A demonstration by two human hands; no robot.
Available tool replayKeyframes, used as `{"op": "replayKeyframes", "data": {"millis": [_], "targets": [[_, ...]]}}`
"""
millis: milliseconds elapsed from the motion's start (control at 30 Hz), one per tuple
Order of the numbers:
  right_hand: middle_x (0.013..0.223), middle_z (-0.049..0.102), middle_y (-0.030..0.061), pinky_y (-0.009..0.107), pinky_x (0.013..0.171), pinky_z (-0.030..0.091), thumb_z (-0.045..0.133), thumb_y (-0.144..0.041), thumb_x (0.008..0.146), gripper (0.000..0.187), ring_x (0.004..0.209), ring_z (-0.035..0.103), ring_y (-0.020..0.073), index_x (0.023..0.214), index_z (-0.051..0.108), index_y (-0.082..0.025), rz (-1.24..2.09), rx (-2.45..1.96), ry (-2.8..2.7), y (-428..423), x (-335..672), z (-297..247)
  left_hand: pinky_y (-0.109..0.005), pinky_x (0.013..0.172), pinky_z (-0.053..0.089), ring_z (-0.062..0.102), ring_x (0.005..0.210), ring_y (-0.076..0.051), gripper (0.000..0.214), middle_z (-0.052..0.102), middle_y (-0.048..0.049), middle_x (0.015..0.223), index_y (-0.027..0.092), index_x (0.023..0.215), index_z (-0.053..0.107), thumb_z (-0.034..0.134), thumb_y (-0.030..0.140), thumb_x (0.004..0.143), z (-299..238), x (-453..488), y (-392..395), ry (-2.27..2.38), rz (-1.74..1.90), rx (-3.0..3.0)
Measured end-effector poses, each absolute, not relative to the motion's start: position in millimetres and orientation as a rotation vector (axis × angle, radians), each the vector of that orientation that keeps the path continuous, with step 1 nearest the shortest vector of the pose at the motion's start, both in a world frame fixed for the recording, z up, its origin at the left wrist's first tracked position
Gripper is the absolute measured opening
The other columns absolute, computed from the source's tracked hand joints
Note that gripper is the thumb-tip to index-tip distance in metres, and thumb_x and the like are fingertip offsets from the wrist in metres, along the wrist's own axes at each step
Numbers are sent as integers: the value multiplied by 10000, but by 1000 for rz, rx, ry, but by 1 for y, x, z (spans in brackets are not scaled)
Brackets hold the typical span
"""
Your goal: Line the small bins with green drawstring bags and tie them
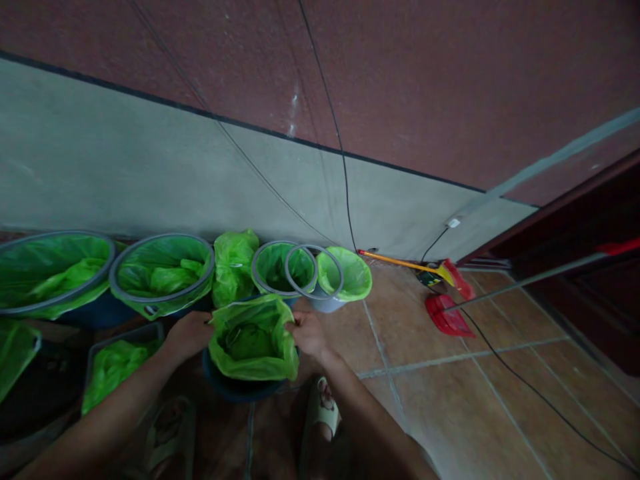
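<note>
Bare forearms (367, 407), fingers (300, 325) around green liner (250, 365), blue bin (239, 392) beneath

The left hand (193, 335) and the right hand (307, 331) have their grip on opposite sides of the open mouth of a green bag (253, 370), which sits in a dark blue bin (240, 390) on the tiled floor (425, 380). Beyond, against the wall (125, 153), stand two wide lined bins (111, 270) at left, a bulging green bundle (235, 267), a smaller bin (255, 275) and, rightmost, a pale bin (327, 305). A loose grey ring (342, 277) overlaps the last two in view. A rectangular bin (159, 331) stands near left. Far right are an orange-handled broom (395, 258) and a red dustpan (447, 319).
</note>
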State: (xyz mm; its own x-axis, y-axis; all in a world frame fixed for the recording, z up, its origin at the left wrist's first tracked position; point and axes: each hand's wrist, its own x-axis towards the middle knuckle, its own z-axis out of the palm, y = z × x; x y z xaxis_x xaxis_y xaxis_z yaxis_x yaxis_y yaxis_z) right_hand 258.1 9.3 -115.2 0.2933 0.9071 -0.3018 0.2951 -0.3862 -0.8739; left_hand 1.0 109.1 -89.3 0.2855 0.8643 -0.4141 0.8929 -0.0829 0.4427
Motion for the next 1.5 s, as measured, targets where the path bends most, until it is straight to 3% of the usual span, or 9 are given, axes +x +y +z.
{"op": "replayKeyframes", "data": {"millis": [200, 467, 667, 867, 1000, 1200, 1500], "targets": [[584, 600, -45, 209, 509, 476, 583, -203, 675, 55, 493, 549, 100, 708, 614, -172, 1461, -1521, -945, 0, 233, -94, -262, 641, 407, 666, 738, -214, 290, 694, -51, 691, 201, 689, 674, 450, 312, 834, -73, 15, 113, 1573, 40, 1955], [567, 586, -53, 210, 506, 503, 611, -205, 616, 120, 483, 568, 97, 725, 586, -160, 1569, -1516, -818, -5, 245, -69, -258, 647, 433, 653, 729, -204, 290, 693, -36, 681, 200, 675, 690, 466, 309, 823, -61, 18, 116, 1555, 66, 1950], [624, 639, -37, 231, 546, 529, 669, -232, 567, 191, 525, 589, 103, 734, 613, -158, 1665, -1331, -846, -9, 249, -54, -242, 636, 453, 631, 694, -181, 359, 692, 16, 690, 194, 869, 738, 484, 440, 806, -53, 12, 119, 1454, 353, 1782], [624, 633, -38, 224, 550, 522, 693, -200, 549, 190, 524, 585, 96, 714, 612, -150, 1708, -1340, -790, -10, 252, -48, -261, 621, 424, 609, 685, -186, 299, 672, -4, 656, 179, 785, 743, 497, 349, 781, -49, 12, 123, 1507, 295, 1844], [705, 677, -22, 238, 583, 547, 758, -200, 567, 240, 571, 630, 109, 772, 647, -141, 1772, -1166, -784, -13, 253, -36, -262, 611, 408, 533, 632, -149, 283, 640, 5, 643, 158, 831, 727, 481, 282, 769, -30, 21, 115, 1423, 590, 1691], [740, 704, -22, 259, 622, 575, 861, -215, 570, 315, 612, 663, 122, 807, 661, -161, 1794, -986, -741, -18, 270, -34, -273, 597, 439, 535, 622, -147, 192, 666, -21, 689, 183, 766, 687, 597, 336, 693, -23, 20, 122, 1343, 1052, 1338], [683, 676, -39, 240, 671, 525, 892, -234, 581, 264, 632, 628, 109, 715, 673, -172, 1892, -975, -916, -24, 266, -36, -245, 539, 406, 509, 557, -114, 152, 644, 7, 635, 190, 689, 688, 660, 330, 636, -9, 29, 114, 1215, 1113, 1304]]}}
